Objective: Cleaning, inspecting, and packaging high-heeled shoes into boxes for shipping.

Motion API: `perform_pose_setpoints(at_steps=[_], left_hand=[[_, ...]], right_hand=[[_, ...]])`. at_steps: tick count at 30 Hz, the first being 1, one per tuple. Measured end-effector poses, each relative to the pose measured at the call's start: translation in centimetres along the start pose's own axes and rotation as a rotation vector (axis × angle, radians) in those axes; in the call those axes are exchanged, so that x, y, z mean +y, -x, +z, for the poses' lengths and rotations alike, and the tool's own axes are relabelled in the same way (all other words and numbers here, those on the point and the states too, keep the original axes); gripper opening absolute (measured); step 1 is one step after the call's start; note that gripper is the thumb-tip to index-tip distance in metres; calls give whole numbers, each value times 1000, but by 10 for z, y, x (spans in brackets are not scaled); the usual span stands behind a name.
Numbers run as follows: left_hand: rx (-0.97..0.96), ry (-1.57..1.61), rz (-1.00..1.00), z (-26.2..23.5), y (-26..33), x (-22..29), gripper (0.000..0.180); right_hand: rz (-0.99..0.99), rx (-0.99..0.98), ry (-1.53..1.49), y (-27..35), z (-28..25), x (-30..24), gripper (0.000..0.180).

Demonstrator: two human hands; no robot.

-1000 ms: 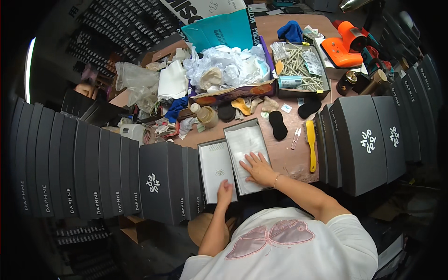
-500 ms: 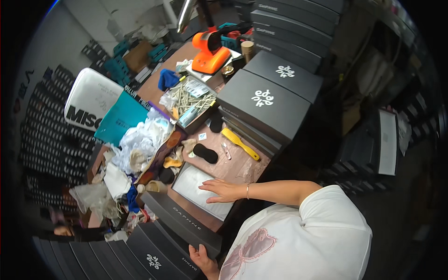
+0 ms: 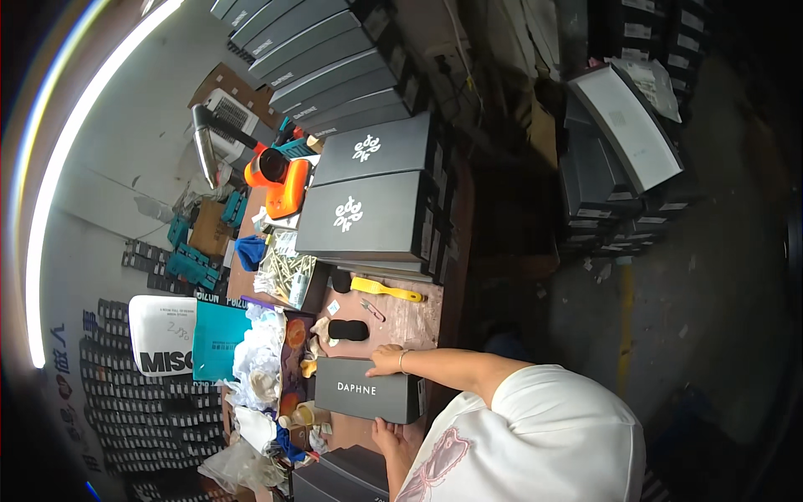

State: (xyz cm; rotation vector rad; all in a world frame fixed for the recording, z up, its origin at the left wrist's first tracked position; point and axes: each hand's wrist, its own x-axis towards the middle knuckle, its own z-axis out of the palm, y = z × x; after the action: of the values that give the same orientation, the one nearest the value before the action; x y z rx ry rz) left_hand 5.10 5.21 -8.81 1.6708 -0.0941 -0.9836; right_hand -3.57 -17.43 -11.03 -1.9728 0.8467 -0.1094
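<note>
A dark grey shoebox lid point(image 3: 358, 405) with pale lettering sits over the box on the table in front of me, hiding what lies inside. My right hand point(image 3: 386, 360), with a bracelet at the wrist, has its fingers bent over the lid's far edge. Against its near edge my left hand point(image 3: 388, 435) is pressed, thumb and fingers at the side. Beyond the box lie a black oval pad point(image 3: 348, 330), small scissors-like snips point(image 3: 373, 310) and a yellow brush point(image 3: 386, 290).
Closed grey shoeboxes point(image 3: 360, 214) stand stacked at the table's far side. An orange device point(image 3: 287, 189) is behind them. On the left are a carton of sticks point(image 3: 287, 276) and a heap of crumpled white paper point(image 3: 258, 356). Another grey box point(image 3: 343, 477) stands at the near edge.
The lid has gone from beside the open box to on top of it, covering the white paper. My right hand moved from the paper to the lid's edge. The view has turned.
</note>
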Motion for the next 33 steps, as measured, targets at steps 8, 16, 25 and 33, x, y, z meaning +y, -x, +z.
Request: perform_pose_setpoints(at_steps=[8,16,25,33], left_hand=[[-177,-78,-118,-46,-33,-16,33],[-226,303,-217,-2,58,-20,65],[-223,557,217,32,135,46,67],[-170,508,745,139,170,150,68]], right_hand=[[156,-86,-115,23,-4,-8,85],[-128,-243,-646,98,14,9,87],[-637,-199,-433,154,-98,-71,78],[-399,-369,-957,167,-169,-8,58]])
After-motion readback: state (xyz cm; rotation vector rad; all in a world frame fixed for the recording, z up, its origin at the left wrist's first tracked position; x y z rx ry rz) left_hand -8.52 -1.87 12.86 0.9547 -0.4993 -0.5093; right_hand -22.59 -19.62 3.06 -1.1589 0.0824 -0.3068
